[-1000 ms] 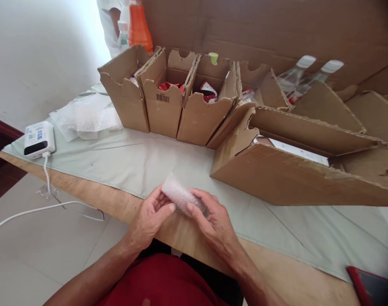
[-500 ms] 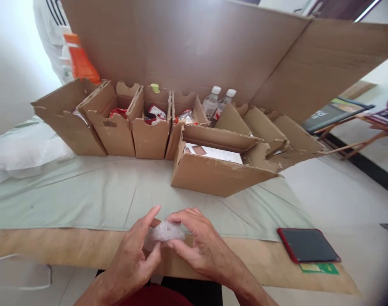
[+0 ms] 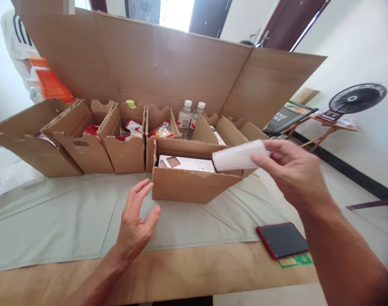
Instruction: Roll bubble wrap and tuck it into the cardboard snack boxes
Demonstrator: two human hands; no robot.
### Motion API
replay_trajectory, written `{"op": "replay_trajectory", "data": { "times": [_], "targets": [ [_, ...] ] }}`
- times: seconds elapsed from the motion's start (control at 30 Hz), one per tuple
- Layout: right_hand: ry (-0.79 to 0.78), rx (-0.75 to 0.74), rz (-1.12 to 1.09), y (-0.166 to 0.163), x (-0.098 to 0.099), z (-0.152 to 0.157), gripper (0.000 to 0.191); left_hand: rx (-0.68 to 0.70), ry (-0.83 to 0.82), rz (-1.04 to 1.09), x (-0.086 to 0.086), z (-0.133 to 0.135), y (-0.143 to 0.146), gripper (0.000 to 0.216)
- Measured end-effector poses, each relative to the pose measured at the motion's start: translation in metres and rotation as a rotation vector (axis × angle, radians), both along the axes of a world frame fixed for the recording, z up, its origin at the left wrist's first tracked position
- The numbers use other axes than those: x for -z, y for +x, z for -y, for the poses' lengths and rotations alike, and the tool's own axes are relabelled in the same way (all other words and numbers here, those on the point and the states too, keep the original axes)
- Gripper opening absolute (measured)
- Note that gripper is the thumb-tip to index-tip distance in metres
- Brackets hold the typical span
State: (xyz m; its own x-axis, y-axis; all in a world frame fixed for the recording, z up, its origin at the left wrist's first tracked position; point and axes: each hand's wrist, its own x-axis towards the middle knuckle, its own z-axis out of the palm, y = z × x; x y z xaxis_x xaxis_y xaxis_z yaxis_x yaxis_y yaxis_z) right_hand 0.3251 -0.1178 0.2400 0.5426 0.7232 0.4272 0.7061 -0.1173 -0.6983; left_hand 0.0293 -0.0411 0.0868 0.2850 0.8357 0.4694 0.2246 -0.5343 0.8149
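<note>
My right hand (image 3: 289, 170) pinches one end of a whitish bubble-wrapped bundle (image 3: 240, 156), holding it level over the right end of the front cardboard box (image 3: 195, 183). What the wrap contains cannot be made out. A white printed box (image 3: 190, 164) lies inside that cardboard box, to the left of the bundle. Just off the box's front left corner, my left hand (image 3: 136, 216) is above the green cloth (image 3: 85, 221), fingers spread and holding nothing.
Several open cardboard bins (image 3: 130, 155) stand in a row behind, with red packets inside. Two clear bottles (image 3: 183, 117) rise behind the front box. A tablet (image 3: 283, 240) in a red case lies at right. Clear plastic wrap (image 3: 13, 172) is at left. A tall cardboard panel (image 3: 155, 63) backs everything.
Both hands held the bubble-wrapped bundle near the table's front edge. My right hand has carried it forward and right over the box; my left hand has let go. The view has shifted.
</note>
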Motion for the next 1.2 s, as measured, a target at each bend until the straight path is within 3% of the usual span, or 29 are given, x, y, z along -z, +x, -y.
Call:
{"op": "replay_trajectory", "data": {
  "times": [0.13, 0.2, 0.3, 0.43, 0.6, 0.73, 0.9, 1.07, 1.2],
  "targets": [
    [-0.567, 0.231, 0.66, -0.002, -0.012, -0.025, 0.023, 0.003, -0.225, -0.089, 0.023, -0.001, 0.007, 0.038],
    [-0.68, 0.244, 0.869, -0.011, -0.022, -0.033, 0.024, 0.016, -0.244, -0.088, 0.027, -0.001, 0.005, 0.036],
    [-0.75, 0.268, 1.005, -0.018, -0.038, -0.042, 0.022, 0.021, -0.257, -0.071, 0.026, -0.004, 0.003, 0.034],
    [-0.858, 0.272, 0.968, -0.018, -0.049, -0.052, 0.022, 0.031, -0.285, -0.068, 0.023, -0.005, 0.002, 0.032],
    [-1.066, 0.123, 0.922, -0.023, -0.038, -0.066, 0.016, 0.036, -0.297, -0.057, 0.024, -0.005, 0.001, 0.031],
    [-1.102, 0.024, 0.859, -0.024, -0.026, -0.071, 0.018, 0.049, -0.294, -0.049, 0.027, -0.007, 0.001, 0.03],
    [-1.141, -0.011, 0.855, -0.019, -0.016, -0.068, 0.033, 0.054, -0.301, -0.041, 0.029, -0.008, 0.002, 0.03],
    [-1.112, -0.22, 0.87, -0.021, -0.006, -0.074, 0.019, 0.07, -0.299, -0.039, 0.033, -0.008, 0.004, 0.029],
    [-1.113, -0.325, 0.812, -0.018, -0.004, -0.081, 0.021, 0.069, -0.313, -0.052, 0.036, -0.011, 0.004, 0.028]
  ]
}}
